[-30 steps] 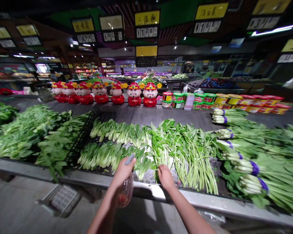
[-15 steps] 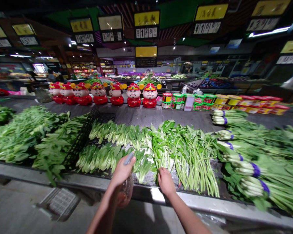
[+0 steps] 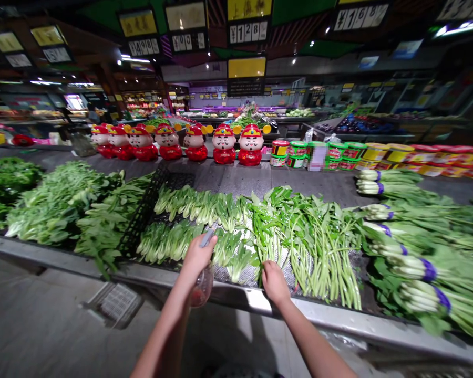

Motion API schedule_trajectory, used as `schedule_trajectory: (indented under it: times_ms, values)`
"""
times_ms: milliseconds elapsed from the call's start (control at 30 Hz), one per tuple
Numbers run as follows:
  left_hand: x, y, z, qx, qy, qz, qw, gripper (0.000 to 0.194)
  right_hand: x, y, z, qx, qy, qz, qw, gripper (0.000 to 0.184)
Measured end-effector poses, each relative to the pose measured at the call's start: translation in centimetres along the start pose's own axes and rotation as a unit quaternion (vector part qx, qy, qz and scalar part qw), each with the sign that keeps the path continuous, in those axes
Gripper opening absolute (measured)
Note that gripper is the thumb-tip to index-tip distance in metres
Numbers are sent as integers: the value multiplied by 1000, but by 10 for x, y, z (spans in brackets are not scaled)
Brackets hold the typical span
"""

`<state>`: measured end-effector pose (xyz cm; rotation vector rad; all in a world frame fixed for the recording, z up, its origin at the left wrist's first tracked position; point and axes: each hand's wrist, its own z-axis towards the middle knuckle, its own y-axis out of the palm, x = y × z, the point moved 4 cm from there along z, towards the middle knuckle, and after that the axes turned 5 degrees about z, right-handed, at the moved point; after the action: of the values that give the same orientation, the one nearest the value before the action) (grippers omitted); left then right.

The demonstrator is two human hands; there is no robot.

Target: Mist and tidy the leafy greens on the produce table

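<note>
At the front rail of the display, my left hand is closed around a clear, rounded bottle with a grey top. Something reddish shows low in the bottle, which hangs in front of the rail. Small bok choy lies in two rows just beyond this hand. To its right, my right hand rests with curled fingers at the lower left stem ends of a pile of long-stemmed leafy greens. Its palm side is hidden, so I cannot make out what the fingers hold.
A metal rail edges the display. Bunches with purple bands lie right; loose leafy greens lie left behind a black crate wall. Red figurine jars and stacked tubs line the back. A grey crate is below.
The view has shifted, so the display sits further right and slightly higher in the picture. My hands keep nearly the same places over the display and stay closed.
</note>
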<state>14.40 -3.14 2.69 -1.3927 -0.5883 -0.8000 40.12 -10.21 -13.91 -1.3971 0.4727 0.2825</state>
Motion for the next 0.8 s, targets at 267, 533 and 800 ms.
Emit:
schedule_trajectory:
  times_ms: [267,533,800]
  values:
    - [26,22,-15,-62,44,-38,996,37,-1,-2,-1,0,13,-16,1000,36]
    - [23,22,-22,-89,42,-18,995,40,-3,-4,-1,-3,20,-18,1000,35]
    - [-15,46,-54,-105,3,-39,994,40,-4,-4,-1,-18,32,-20,999,35]
